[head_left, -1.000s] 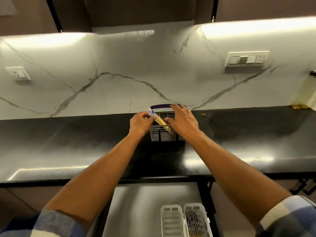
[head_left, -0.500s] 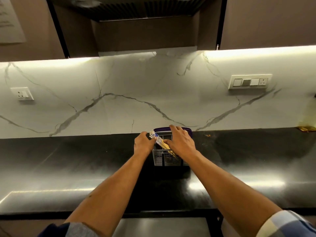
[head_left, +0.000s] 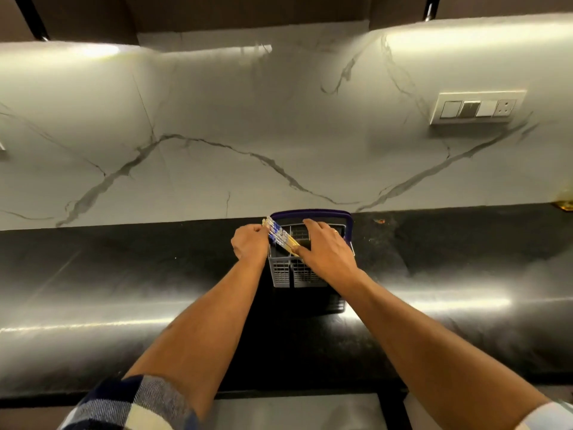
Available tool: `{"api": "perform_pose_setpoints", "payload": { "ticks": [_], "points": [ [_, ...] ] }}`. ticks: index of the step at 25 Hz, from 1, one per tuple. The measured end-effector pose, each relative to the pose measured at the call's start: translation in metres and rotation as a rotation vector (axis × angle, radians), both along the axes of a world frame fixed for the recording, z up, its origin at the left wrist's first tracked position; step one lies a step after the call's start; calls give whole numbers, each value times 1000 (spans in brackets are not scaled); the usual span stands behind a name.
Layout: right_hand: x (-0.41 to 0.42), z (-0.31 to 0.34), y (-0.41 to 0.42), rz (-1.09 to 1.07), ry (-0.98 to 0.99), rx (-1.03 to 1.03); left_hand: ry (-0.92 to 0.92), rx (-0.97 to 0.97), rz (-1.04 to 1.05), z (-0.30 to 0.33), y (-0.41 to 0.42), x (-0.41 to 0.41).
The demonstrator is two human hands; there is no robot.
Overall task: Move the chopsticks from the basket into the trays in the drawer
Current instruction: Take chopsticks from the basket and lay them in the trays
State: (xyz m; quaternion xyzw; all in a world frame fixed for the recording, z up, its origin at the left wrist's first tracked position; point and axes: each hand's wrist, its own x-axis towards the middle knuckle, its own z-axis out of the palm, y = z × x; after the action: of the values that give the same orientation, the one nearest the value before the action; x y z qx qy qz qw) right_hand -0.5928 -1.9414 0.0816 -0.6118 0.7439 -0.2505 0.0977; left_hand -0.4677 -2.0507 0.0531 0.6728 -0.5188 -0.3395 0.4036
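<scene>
Both hands are staying at the grey slotted plastic basket (head_left: 297, 271), left hand (head_left: 250, 246) and right hand (head_left: 325, 248) pinching the blue-patterned wooden chopsticks bundle (head_left: 280, 236).

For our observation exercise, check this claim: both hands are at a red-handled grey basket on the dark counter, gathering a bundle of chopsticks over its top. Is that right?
Not quite. The head view shows that the handle of the grey basket is purple, not red. The rest stands: the left hand and the right hand are at the basket on the dark counter, gathering the chopsticks over its top.
</scene>
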Motion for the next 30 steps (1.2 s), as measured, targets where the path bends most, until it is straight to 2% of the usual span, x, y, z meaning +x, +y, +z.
{"api": "perform_pose_setpoints", "payload": {
  "ticks": [6,13,16,20,23,26,30],
  "points": [
    [-5,-11,3,16,-40,44,-57,-49,17,-12,-4,-10],
    [-17,-9,14,-20,-109,48,4,-102,5,-3,-5,4],
    [-13,1,17,-39,-246,26,33,-202,-89,35,4,20],
    [-8,34,16,-6,-474,-74,124,-353,-321,114,18,43],
    [4,69,16,65,-508,-157,115,-352,-562,171,42,53],
    [17,95,24,123,-533,-247,95,-365,-666,207,67,57],
    [23,116,53,236,-888,-234,100,-428,-678,224,88,59]
  ]
}}
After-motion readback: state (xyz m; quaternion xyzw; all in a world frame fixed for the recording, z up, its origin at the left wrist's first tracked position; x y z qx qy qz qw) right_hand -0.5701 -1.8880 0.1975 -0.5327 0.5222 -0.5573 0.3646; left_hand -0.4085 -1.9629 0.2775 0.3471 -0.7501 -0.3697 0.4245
